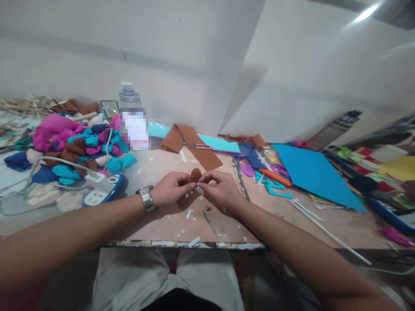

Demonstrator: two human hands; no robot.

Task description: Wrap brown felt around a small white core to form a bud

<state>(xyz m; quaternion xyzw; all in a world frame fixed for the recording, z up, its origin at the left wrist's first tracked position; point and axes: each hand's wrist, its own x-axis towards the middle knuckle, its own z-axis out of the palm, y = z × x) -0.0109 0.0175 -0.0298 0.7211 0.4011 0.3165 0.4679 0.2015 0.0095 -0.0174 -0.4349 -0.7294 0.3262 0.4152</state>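
Note:
A small crumpled brown piece (195, 175) is pinched between my two hands above the worktable (155, 224). My left hand (171, 188), with a metal watch at the wrist, grips its left side with thumb and fingers. On the other side, my right hand (218, 188) holds it with thumb and forefinger pressed together. The fingertips of both hands nearly meet below the piece. Just behind them lies a folded brown strip (202, 153) with a pink cutter (199, 147) on it. Small white scraps are scattered beneath my hands.
Left are crumpled coloured bundles (65, 142), a power strip (105, 190) with a white cable, and a bottle (129, 97). Right are a blue sheet (319, 172), an orange cutter (275, 177), coloured scraps and a thin white stick (330, 231). A wall stands behind.

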